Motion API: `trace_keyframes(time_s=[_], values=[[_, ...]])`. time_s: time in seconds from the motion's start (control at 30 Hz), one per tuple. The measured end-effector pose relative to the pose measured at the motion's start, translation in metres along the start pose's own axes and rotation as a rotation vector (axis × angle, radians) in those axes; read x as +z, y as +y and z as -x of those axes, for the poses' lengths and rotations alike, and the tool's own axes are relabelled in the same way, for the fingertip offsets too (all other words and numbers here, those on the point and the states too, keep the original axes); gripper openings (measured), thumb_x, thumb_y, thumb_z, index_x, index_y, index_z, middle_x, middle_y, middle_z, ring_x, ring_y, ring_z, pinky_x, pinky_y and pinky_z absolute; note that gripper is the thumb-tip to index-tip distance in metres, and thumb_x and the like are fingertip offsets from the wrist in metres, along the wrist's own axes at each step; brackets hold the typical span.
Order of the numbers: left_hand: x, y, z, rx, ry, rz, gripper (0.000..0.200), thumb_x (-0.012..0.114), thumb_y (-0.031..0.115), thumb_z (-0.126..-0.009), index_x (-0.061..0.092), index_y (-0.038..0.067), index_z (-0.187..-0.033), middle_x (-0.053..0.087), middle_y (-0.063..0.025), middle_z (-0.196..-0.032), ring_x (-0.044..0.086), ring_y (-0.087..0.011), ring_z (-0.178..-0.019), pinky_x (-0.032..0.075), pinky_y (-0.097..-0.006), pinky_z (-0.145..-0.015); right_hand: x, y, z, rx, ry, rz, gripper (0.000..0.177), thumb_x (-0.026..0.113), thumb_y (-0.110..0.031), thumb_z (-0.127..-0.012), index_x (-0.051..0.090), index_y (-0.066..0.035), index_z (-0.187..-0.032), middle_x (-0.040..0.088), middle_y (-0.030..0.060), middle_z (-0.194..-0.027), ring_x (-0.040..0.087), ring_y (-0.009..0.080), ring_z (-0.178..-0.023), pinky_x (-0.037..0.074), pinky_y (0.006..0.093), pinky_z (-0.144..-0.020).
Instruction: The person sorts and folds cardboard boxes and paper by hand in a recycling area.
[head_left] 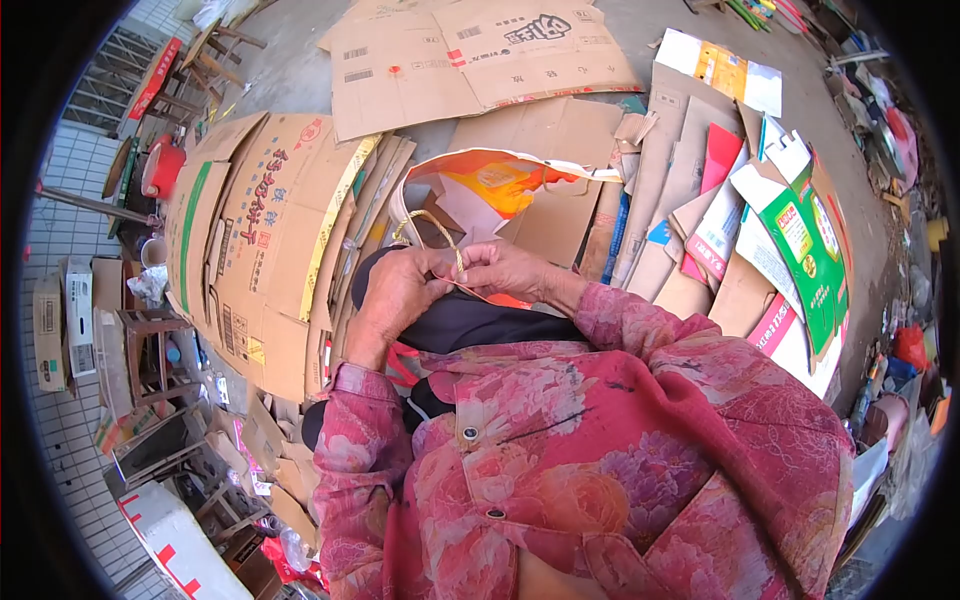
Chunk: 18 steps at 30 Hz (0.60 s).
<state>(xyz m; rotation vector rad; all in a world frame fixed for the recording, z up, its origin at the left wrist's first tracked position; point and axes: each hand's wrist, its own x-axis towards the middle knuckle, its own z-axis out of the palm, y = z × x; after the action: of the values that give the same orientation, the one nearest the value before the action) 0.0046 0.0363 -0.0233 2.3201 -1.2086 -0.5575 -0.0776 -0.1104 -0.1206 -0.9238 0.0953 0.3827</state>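
Yellow cord loops from bag's edge to pinching hands.

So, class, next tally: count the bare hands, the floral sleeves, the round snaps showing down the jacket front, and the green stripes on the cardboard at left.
Bare hands: 2 (left hand, right hand)
Floral sleeves: 2 (left sleeve, right sleeve)
Round snaps: 2 (upper snap, lower snap)
Green stripe: 1
Total: 7

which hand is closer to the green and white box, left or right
Right. The right hand is on the side facing the green and white box, though well short of it; the left hand is farther off, beyond the right.
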Motion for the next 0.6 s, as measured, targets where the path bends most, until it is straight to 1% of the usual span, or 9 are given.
trace_keyframes(time_s=[0.03,0.13,0.17,0.23,0.33,0.4,0.47,0.53,0.6], values=[[0.0,0.001,0.0,-0.005,0.001,-0.028,0.013,0.065,0.012,-0.063,0.061,0.007,-0.075,0.058,-0.0125,-0.072,0.057,-0.029,-0.071,0.044,-0.0364,-0.062,-0.001,-0.001,0.0,0.002,-0.001,0.0,0.005,0.057,-0.011,-0.077,0.057,-0.008,-0.081,0.052,-0.003,-0.068,0.048,0.0055,-0.06,0.04,0.0191,-0.054],[0.004,0.006,0.002,0.058,0.071,-0.092,0.014,0.068,0.009,-0.063,0.058,0.003,-0.071,0.055,-0.0114,-0.067,0.055,-0.0272,-0.065,0.043,-0.034,-0.058,-0.006,-0.005,0.0,0.004,-0.063,0.0,0.005,0.058,-0.011,-0.077,0.057,-0.006,-0.079,0.052,-0.0032,-0.067,0.046,0.0049,-0.057,0.039,0.0181,-0.053],[0.006,0.005,0.003,0.038,0.072,-0.092,0.014,0.068,0.009,-0.063,0.058,0.003,-0.071,0.055,-0.0114,-0.067,0.055,-0.0272,-0.065,0.043,-0.034,-0.058,-0.006,-0.008,-0.001,-0.021,-0.04,0.068,0.005,0.058,-0.01,-0.076,0.056,-0.006,-0.077,0.052,-0.0031,-0.066,0.045,0.0044,-0.056,0.038,0.0177,-0.052],[0.007,-0.001,0.003,0.109,0.081,-0.095,0.013,0.066,0.011,-0.065,0.057,0.004,-0.072,0.054,-0.0119,-0.067,0.054,-0.029,-0.065,0.042,-0.0355,-0.056,-0.007,-0.004,-0.006,-0.036,-0.039,0.128,0.005,0.058,-0.009,-0.076,0.056,-0.005,-0.076,0.051,-0.003,-0.066,0.044,0.0039,-0.055,0.036,0.0173,-0.05],[0.014,-0.005,0.005,0.104,0.123,-0.138,0.012,0.063,0.012,-0.067,0.057,0.006,-0.075,0.054,-0.0114,-0.07,0.054,-0.0292,-0.066,0.042,-0.0358,-0.056,-0.006,0.003,-0.012,-0.076,0.103,0.107,0.006,0.057,-0.01,-0.078,0.054,-0.005,-0.074,0.05,-0.003,-0.065,0.044,0.0035,-0.056,0.032,0.0178,-0.046],[0.015,-0.004,0.005,0.103,0.158,-0.142,0.01,0.061,0.012,-0.07,0.056,0.005,-0.075,0.054,-0.0111,-0.071,0.054,-0.0293,-0.067,0.042,-0.0359,-0.056,-0.004,0.004,-0.011,-0.098,0.124,0.093,0.007,0.057,-0.01,-0.078,0.054,-0.005,-0.073,0.05,-0.0029,-0.065,0.044,0.0036,-0.056,0.033,0.0179,-0.047],[0.009,-0.009,0.003,0.113,0.121,-0.101,0.01,0.061,0.012,-0.07,0.056,0.005,-0.076,0.054,-0.0114,-0.071,0.054,-0.0292,-0.067,0.042,-0.0355,-0.057,-0.001,0.004,-0.01,-0.123,0.154,0.078,0.009,0.057,-0.011,-0.078,0.054,-0.005,-0.073,0.05,-0.0028,-0.065,0.043,0.0036,-0.056,0.033,0.0179,-0.047],[0.006,-0.014,-0.001,0.127,0.087,-0.061,0.01,0.06,0.012,-0.071,0.056,0.005,-0.076,0.054,-0.0116,-0.071,0.054,-0.0291,-0.067,0.042,-0.0351,-0.058,0.003,0.0,-0.008,-0.062,0.116,0.001,0.012,0.06,-0.013,-0.077,0.053,-0.004,-0.076,0.05,-0.0022,-0.064,0.044,0.0046,-0.057,0.035,0.0185,-0.049],[0.003,-0.019,-0.004,0.075,0.069,-0.024,0.01,0.06,0.012,-0.071,0.056,0.004,-0.077,0.055,-0.0122,-0.072,0.055,-0.0279,-0.068,0.042,-0.0338,-0.059,0.01,-0.013,0.001,-0.135,0.169,0.119,0.016,0.062,-0.015,-0.076,0.052,-0.003,-0.078,0.05,-0.0012,-0.065,0.046,0.005,-0.059,0.037,0.0197,-0.05]])
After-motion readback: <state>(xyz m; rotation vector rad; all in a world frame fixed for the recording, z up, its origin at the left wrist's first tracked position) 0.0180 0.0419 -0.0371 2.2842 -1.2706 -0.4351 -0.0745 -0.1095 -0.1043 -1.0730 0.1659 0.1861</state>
